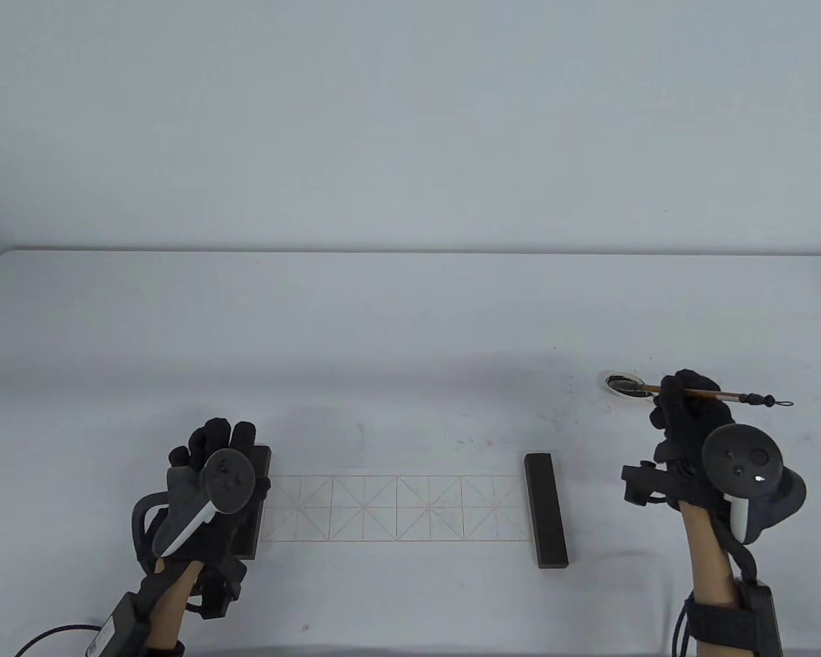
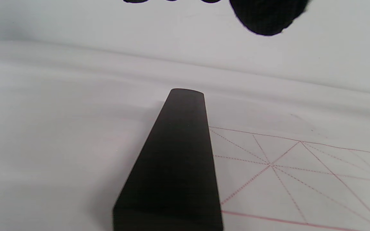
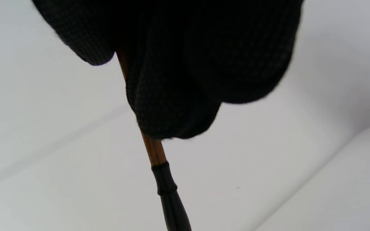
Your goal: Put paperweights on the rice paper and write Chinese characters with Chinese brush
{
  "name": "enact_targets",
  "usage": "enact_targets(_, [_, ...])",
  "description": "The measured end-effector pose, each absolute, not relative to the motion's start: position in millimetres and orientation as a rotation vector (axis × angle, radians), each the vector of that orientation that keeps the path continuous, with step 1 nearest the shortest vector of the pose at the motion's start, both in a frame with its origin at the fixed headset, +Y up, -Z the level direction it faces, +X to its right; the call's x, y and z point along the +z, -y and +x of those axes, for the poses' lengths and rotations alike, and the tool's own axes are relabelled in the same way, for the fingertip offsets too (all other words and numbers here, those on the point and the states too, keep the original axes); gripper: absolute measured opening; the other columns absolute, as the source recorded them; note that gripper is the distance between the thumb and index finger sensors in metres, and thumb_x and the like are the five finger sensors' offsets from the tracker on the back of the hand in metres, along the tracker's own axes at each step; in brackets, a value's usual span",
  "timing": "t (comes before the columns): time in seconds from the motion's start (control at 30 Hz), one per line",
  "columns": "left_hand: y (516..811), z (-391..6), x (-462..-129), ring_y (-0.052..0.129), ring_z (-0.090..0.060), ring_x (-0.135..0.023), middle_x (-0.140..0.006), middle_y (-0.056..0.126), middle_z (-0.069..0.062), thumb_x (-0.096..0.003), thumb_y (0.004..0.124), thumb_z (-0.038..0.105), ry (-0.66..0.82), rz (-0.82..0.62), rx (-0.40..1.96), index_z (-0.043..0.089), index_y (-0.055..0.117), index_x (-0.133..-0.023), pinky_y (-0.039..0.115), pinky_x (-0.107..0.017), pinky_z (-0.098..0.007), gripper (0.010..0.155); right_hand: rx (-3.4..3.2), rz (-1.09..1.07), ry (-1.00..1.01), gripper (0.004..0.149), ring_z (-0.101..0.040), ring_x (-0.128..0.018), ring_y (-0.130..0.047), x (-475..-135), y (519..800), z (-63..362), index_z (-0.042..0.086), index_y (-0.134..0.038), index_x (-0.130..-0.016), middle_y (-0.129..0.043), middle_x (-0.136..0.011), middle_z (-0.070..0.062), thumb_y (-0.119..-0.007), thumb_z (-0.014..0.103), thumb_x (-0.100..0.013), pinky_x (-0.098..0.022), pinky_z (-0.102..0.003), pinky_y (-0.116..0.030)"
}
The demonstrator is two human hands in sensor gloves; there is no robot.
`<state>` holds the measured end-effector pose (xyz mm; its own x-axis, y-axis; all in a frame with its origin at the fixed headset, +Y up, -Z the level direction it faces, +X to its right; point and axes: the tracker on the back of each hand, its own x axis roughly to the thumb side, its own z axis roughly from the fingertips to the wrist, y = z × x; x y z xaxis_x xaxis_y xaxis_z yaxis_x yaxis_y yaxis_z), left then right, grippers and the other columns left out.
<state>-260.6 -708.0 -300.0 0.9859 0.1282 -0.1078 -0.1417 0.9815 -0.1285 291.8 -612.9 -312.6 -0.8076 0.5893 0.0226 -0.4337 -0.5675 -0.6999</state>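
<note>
At the lower right of the table view, the right hand [image 1: 684, 417] clasps the brush [image 1: 715, 393] mid-shaft, its soft, inked tip at the ink dish [image 1: 622, 382]; left hand [image 1: 212, 472] lies relaxed over a paperweight [image 2: 175, 160] at lower left

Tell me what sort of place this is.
Probably a calligraphy practice station set up for motion recording. On a plain white table lies gridded rice paper with a dark paperweight at each end, and the gloved right hand holds a brush over an ink dish.
</note>
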Motion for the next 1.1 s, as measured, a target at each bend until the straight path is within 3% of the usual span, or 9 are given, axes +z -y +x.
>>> enact_targets(0.33, [708.2,-263.8,-299.7,0.019,-0.034,-0.123,-0.128,0.010,-0.003,-0.0524,0.060,0.054,-0.113,-0.129,0.154,0.039,0.012,-0.119,0.013,-0.087,-0.050,0.083,2.354,0.139,0.996,0.039,-0.012,-0.028,-0.105,-279.2,601.6,182.5,0.011,-0.087,-0.072,-0.103,-0.048,-0.007,-0.078,0.041,-0.049,-0.019,-0.025,-0.091])
enact_targets(0.6, [707.0,-267.4,-299.3,0.018,-0.034,-0.123,-0.128,0.009,-0.005,-0.0525,0.060,0.054,-0.127,-0.113,0.164,0.039,0.012,-0.119,0.013,-0.087,-0.050,0.083,2.380,0.428,1.028,0.038,-0.013,-0.029,-0.105,-257.2,609.6,84.7,0.011,-0.087,-0.073,-0.102,-0.048,-0.008,-0.078,0.040,-0.050,-0.019,-0.025,-0.090])
enact_targets(0.97, [707.4,-267.0,-299.2,0.018,-0.034,-0.123,-0.128,0.009,-0.004,-0.0525,0.059,0.054,-0.116,-0.111,0.164,0.039,0.012,-0.119,0.013,-0.087,-0.050,0.083,2.432,0.642,1.047,0.037,-0.014,-0.032,-0.104,-239.4,625.2,-19.1,0.013,-0.086,-0.076,-0.101,-0.052,-0.010,-0.077,0.039,-0.051,-0.022,-0.026,-0.090])
enact_targets(1.1, [707.3,-267.5,-299.5,0.018,-0.034,-0.123,-0.128,0.009,-0.005,-0.0525,0.059,0.054,-0.115,-0.106,0.165,0.039,0.012,-0.119,0.013,-0.087,-0.050,0.083,2.457,0.706,0.983,0.037,-0.014,-0.032,-0.105,-239.4,642.8,-45.4,0.013,-0.086,-0.076,-0.101,-0.051,-0.010,-0.077,0.039,-0.051,-0.022,-0.026,-0.090])
